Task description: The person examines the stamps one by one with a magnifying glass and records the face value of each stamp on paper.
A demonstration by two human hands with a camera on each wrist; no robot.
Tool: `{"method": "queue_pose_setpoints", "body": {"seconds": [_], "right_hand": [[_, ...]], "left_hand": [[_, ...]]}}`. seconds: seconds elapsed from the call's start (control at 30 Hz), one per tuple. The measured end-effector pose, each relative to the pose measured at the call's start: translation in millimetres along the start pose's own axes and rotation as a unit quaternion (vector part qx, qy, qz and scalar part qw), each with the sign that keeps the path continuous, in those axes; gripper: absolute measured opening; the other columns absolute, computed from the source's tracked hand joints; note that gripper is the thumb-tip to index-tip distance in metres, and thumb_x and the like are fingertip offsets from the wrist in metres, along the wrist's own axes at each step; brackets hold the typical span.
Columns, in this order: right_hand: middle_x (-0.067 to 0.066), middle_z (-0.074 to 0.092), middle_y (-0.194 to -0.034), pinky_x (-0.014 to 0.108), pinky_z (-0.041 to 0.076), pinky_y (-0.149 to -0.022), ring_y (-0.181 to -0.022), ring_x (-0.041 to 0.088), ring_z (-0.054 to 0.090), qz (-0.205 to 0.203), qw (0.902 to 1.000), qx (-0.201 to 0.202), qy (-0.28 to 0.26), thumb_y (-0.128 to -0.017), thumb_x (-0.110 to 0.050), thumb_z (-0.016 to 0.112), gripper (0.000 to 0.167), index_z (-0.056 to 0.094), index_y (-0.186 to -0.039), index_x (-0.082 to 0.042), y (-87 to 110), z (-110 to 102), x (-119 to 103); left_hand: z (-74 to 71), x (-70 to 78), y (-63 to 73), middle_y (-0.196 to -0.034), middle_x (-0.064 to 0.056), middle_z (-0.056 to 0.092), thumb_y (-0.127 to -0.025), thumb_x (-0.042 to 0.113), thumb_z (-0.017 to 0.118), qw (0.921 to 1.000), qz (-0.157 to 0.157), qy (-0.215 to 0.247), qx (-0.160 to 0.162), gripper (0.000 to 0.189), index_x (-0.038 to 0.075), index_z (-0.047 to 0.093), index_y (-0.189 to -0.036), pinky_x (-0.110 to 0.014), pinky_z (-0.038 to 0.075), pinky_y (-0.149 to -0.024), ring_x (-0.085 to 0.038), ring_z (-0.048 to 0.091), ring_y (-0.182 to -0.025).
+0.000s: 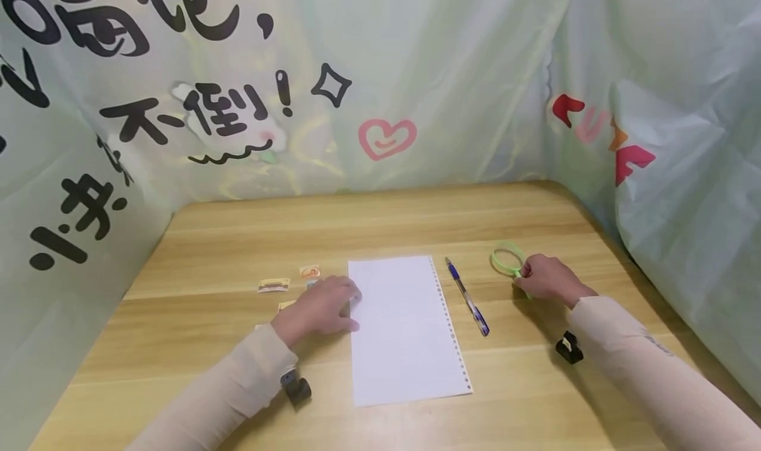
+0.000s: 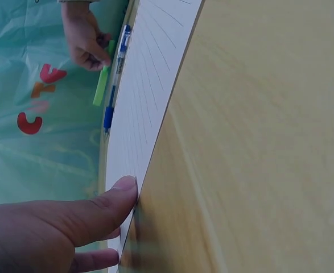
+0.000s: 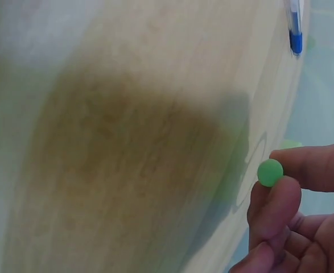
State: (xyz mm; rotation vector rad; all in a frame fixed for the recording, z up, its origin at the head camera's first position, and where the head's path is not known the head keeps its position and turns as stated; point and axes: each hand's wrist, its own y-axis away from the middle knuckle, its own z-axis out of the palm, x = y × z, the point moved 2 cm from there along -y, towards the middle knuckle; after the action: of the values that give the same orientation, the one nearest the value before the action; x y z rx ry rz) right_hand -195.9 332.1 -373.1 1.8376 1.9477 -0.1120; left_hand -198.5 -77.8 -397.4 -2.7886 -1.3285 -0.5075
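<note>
My right hand (image 1: 553,279) pinches the handle of a green magnifying glass (image 1: 495,261) between thumb and fingers, its round frame pointing away to the left. Up close in the right wrist view, the handle's round green end (image 3: 270,173) pokes out between the fingertips. On the left, my other hand (image 1: 321,306) rests at the left edge of a white sheet of paper (image 1: 398,332), thumb and fingertips touching it. Faint ruled lines show on the paper in the left wrist view, and punched holes run down its right side. A blue pen (image 1: 468,299) lies between paper and magnifying glass.
Several small picture cards, among them a brown-and-white one (image 1: 273,285) and an orange one (image 1: 310,271), lie left of the paper, partly hidden by my left hand. A printed curtain (image 1: 464,94) closes off the wooden table (image 1: 250,233) at the back and sides.
</note>
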Motion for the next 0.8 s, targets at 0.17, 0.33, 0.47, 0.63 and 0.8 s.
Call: {"method": "queue_pose_setpoints", "body": {"seconds": [0.17,0.33,0.47,0.63,0.8], "right_hand": [[0.004,0.057,-0.071,0.030,0.040,-0.055,-0.062,0.018,0.051,0.015,0.9997,-0.019,0.000,-0.089,-0.020,0.063,0.019,0.057,-0.079,-0.004,0.8,4,5],[0.002,0.056,-0.065,0.030,0.040,-0.055,-0.059,0.017,0.052,0.022,0.9992,-0.034,-0.004,-0.090,-0.019,0.063,0.020,0.058,-0.074,-0.007,-0.8,9,8],[0.001,0.056,-0.059,0.029,0.041,-0.054,-0.054,0.015,0.053,0.024,0.9985,-0.046,-0.015,-0.091,-0.018,0.062,0.024,0.057,-0.070,-0.009,-0.9,12,8],[0.001,0.056,-0.058,0.029,0.041,-0.054,-0.052,0.015,0.053,0.019,0.9985,-0.045,-0.023,-0.091,-0.018,0.062,0.025,0.057,-0.068,-0.009,-0.3,12,7],[0.001,0.057,-0.058,0.029,0.042,-0.054,-0.052,0.014,0.053,0.013,0.9986,-0.044,-0.025,-0.092,-0.020,0.062,0.024,0.056,-0.071,-0.008,1.1,11,7]], "left_hand": [[1.1,1.0,0.2,-0.130,-0.010,0.057,-0.081,0.033,0.078,1.0000,-0.001,0.000,0.000,0.050,0.007,0.063,-0.121,-0.045,0.039,-0.102,-0.030,0.050,-0.121],[-0.4,2.0,0.4,-0.130,-0.010,0.057,-0.081,0.033,0.078,1.0000,-0.006,-0.001,-0.003,0.049,0.007,0.064,-0.120,-0.045,0.040,-0.102,-0.030,0.050,-0.121],[-0.8,2.3,1.2,-0.130,-0.010,0.057,-0.081,0.033,0.078,1.0000,-0.008,0.003,-0.004,0.050,0.007,0.063,-0.121,-0.046,0.039,-0.102,-0.030,0.049,-0.121],[-0.2,1.0,0.4,-0.130,-0.010,0.057,-0.081,0.033,0.078,1.0000,-0.006,0.004,-0.005,0.050,0.007,0.063,-0.121,-0.045,0.040,-0.101,-0.030,0.050,-0.120],[0.2,0.2,0.3,-0.130,-0.010,0.056,-0.080,0.034,0.078,1.0000,-0.006,0.000,-0.008,0.051,0.008,0.063,-0.122,-0.044,0.041,-0.100,-0.029,0.051,-0.119]]}}
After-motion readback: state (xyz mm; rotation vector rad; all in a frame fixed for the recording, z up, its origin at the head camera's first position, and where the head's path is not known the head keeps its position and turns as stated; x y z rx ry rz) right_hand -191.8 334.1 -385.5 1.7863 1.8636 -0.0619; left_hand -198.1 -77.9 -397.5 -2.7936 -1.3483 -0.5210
